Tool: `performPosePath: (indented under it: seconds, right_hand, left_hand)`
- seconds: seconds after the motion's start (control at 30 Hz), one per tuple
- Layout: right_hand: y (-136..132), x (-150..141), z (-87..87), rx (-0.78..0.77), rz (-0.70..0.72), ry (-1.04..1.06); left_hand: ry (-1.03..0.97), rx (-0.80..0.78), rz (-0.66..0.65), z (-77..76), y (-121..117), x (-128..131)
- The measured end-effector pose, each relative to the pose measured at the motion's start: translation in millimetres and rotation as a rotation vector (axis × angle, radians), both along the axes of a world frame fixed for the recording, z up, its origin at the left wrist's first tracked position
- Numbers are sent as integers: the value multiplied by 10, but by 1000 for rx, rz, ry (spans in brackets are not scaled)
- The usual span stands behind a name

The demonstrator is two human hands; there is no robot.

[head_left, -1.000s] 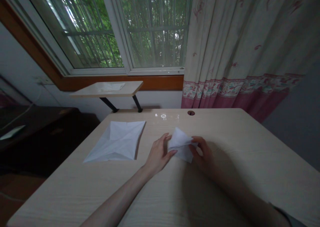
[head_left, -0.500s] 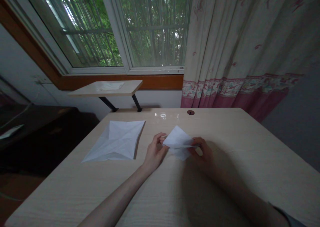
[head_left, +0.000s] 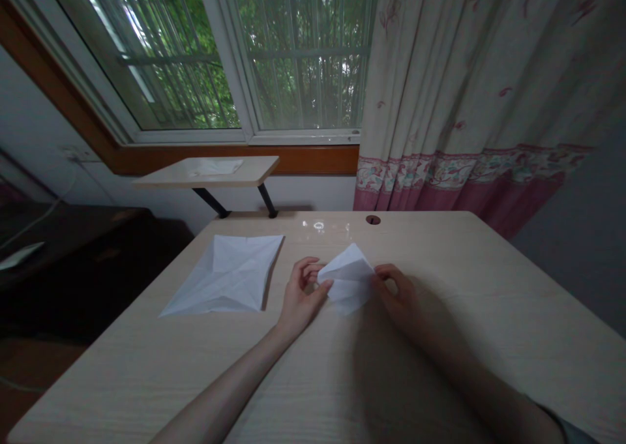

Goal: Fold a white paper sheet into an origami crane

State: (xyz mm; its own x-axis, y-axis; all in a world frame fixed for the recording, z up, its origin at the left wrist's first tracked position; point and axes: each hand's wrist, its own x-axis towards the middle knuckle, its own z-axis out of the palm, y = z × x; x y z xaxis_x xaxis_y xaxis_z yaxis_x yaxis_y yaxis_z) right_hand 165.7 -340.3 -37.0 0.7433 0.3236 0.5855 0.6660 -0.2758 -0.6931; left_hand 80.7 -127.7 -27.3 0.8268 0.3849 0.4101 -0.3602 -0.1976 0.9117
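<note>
Between my two hands is a small folded sheet of white paper [head_left: 349, 278], its top corner pointing away from me and a crease running across its middle. My left hand [head_left: 304, 294] pinches its left corner, the thumb on top and the other fingers curled behind. At the opposite corner my right hand [head_left: 397, 294] grips the paper between thumb and fingers; part of that grip lies in shadow. A larger creased sheet of white paper [head_left: 235, 274] lies on the table to the left of my left hand, apart from it.
The pale wooden table [head_left: 293, 379] has a round cable hole [head_left: 373, 220] near its back edge. At the back left a small raised shelf [head_left: 259, 170] on black legs carries a white sheet [head_left: 215, 167]. A patterned curtain [head_left: 440, 105] hangs behind, beside the window.
The small paper has turned and its upper fold has opened somewhat, showing the crease across it. My left hand has shifted slightly left with its corner. The larger sheet has stayed put.
</note>
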Motion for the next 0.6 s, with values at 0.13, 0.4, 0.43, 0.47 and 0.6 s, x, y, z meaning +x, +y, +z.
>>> performPosePath:
  seconds: [0.13,0.4,0.43,0.47,0.6]
  right_hand:
    - [13,30,-47,-24,2,-192]
    - [16,-25,22,-97,-70,-364]
    - [11,-47,44,-113,-61,-382]
    - [7,-73,66,-131,-45,-400]
    - [-12,-185,162,-218,84,-478]
  left_hand:
    - [-46,13,36,-5,-8,-13]
    - [-159,147,229,-40,-3,-69]
    - [-171,193,255,-52,4,-81]
    - [-183,237,269,-62,8,-92]
    - [-222,306,216,-76,-1,-129]
